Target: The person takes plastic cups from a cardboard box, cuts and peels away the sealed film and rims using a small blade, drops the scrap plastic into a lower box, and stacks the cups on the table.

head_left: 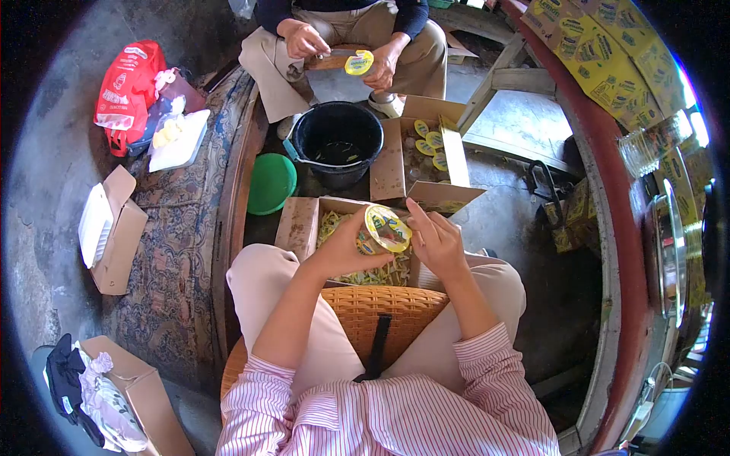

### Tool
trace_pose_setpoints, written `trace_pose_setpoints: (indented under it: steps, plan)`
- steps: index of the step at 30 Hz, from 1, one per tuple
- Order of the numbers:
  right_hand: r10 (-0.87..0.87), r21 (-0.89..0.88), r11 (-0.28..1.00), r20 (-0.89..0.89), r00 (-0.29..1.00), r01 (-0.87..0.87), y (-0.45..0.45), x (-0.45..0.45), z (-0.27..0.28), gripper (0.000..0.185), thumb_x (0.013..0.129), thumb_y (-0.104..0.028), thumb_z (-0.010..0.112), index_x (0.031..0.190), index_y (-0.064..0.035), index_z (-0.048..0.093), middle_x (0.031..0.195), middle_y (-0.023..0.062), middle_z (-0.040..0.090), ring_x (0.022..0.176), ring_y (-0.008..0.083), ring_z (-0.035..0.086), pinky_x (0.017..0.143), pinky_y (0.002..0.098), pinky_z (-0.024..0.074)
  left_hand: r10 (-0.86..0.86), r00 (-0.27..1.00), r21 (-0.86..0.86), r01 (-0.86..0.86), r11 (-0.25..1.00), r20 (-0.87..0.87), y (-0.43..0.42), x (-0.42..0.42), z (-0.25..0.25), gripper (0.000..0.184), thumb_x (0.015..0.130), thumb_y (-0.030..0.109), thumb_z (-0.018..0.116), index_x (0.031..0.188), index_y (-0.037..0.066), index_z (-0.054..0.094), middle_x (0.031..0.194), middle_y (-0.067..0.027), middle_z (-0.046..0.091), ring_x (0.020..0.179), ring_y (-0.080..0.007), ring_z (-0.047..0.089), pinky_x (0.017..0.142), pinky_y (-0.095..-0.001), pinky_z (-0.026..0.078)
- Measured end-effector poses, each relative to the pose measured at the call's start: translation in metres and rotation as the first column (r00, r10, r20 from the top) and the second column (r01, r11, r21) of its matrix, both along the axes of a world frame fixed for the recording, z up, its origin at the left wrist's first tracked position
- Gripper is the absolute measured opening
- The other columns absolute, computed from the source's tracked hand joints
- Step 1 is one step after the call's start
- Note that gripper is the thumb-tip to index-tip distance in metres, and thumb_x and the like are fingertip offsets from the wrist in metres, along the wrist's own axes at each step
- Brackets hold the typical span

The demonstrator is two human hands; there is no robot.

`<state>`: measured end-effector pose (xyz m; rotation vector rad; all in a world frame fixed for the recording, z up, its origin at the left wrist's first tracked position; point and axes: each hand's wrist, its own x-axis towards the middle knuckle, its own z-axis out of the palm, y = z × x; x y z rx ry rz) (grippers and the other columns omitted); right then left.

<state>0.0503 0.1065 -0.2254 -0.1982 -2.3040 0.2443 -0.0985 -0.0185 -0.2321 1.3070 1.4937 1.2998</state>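
Observation:
A plastic cup with a round yellow printed lid (388,228) is in my left hand (346,247), tilted so its lid faces up. My right hand (437,242) is just right of the lid, its index finger raised and the other fingers curled; whether it pinches anything is too small to tell. Below both hands stands an open cardboard box (299,220) filled with pale yellow-green strips (372,275). Across from me, a seated person (350,23) holds a similar yellow-lidded cup (359,62) in one hand, with the other hand raised beside it.
Beyond my box are a black bucket (338,140), a green basin (271,184) and a carton (388,163) holding several yellow-lidded cups (434,140). A patterned bench (171,251) is at left, beside a red bag (131,87). A wooden frame (525,80) stands at right.

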Motion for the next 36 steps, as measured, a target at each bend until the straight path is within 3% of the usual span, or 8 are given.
trace_pose_setpoints:
  steps: [4,16,19,22,26,29,35,36]
  plan:
    - [0.044,0.012,0.999,-0.016,0.999,-0.044,0.0,0.0,-0.004,0.054,0.062,0.005,0.058,0.115,0.0031,0.052,0.064,0.0064,0.053,0.057,0.0181,0.054,0.053,0.03,0.0481,-0.031,0.997,-0.076,0.037,0.996,0.067,-0.003,-0.003,0.0,0.069,0.063,0.019,0.076,0.12,0.003,0.041,0.111,-0.0109,0.053,0.103,-0.0188,0.051,0.09,-0.0315,0.039]
    - [0.094,-0.002,0.995,-0.071,0.993,-0.095,-0.006,-0.003,-0.002,0.052,0.06,0.005,0.059,0.112,0.004,0.053,0.065,0.0079,0.054,0.057,0.019,0.054,0.052,0.0309,0.0477,-0.271,0.891,-0.228,0.367,0.902,0.363,-0.009,-0.007,0.004,0.054,0.066,0.014,0.073,0.111,0.005,0.046,0.086,-0.0032,0.059,0.083,-0.0103,0.054,0.077,-0.0268,0.044]
    - [0.076,-0.031,0.996,-0.107,0.991,-0.08,-0.005,-0.005,0.0,0.049,0.064,0.005,0.06,0.112,0.0034,0.054,0.064,0.0078,0.054,0.056,0.0191,0.054,0.052,0.0305,0.0475,-0.234,0.904,-0.402,0.375,0.835,0.357,-0.007,-0.008,0.021,0.056,0.066,0.012,0.071,0.114,0.004,0.043,0.096,-0.0043,0.056,0.09,-0.012,0.053,0.085,-0.0292,0.041]
    - [0.011,-0.035,0.999,-0.103,0.995,-0.014,-0.001,-0.004,0.003,0.046,0.067,0.005,0.06,0.112,0.0022,0.054,0.063,0.0074,0.054,0.056,0.019,0.054,0.051,0.0303,0.047,-0.111,0.95,-0.03,0.125,0.992,0.291,-0.002,0.0,0.012,0.062,0.066,0.011,0.07,0.119,0.002,0.038,0.11,-0.0062,0.051,0.102,-0.0146,0.048,0.093,-0.0307,0.036]
    - [-0.07,-0.033,0.997,0.0,0.998,0.07,0.007,0.001,-0.002,0.046,0.068,0.005,0.06,0.113,0.0009,0.054,0.063,0.0067,0.054,0.055,0.0185,0.053,0.051,0.0299,0.0463,-0.003,0.99,-0.024,0.007,1.0,0.139,0.001,-0.008,-0.005,0.071,0.066,0.012,0.069,0.126,0.001,0.032,0.118,-0.0096,0.045,0.114,-0.0176,0.041,0.097,-0.0302,0.032]
    - [-0.057,-0.028,0.998,-0.015,0.998,0.057,0.008,-0.002,-0.003,0.046,0.068,0.005,0.06,0.113,0.0006,0.054,0.062,0.0061,0.053,0.054,0.0182,0.053,0.05,0.0298,0.0461,0.069,0.997,0.023,-0.07,0.997,0.024,0.003,-0.008,-0.03,0.076,0.064,0.018,0.073,0.125,0.001,0.032,0.118,-0.0115,0.046,0.112,-0.0193,0.044,0.096,-0.0308,0.033]
    - [-0.026,-0.034,0.999,-0.023,0.999,0.025,0.008,-0.001,-0.004,0.048,0.066,0.005,0.06,0.113,0.0001,0.054,0.063,0.0059,0.053,0.055,0.0181,0.053,0.051,0.03,0.0464,0.029,0.999,-0.126,-0.034,0.991,-0.036,0.006,0.002,0.006,0.077,0.061,0.023,0.078,0.123,0.003,0.036,0.111,-0.0113,0.052,0.103,-0.0202,0.05,0.087,-0.0315,0.04]
    - [-0.013,-0.033,0.999,-0.028,1.0,0.012,0.007,-0.002,-0.005,0.049,0.065,0.005,0.059,0.113,0.0002,0.054,0.062,0.0058,0.053,0.055,0.018,0.053,0.051,0.0299,0.0465,-0.019,0.999,-0.035,0.017,0.999,-0.048,0.006,0.001,0.006,0.071,0.063,0.019,0.077,0.121,0.005,0.039,0.106,-0.0089,0.054,0.099,-0.017,0.051,0.081,-0.03,0.042]
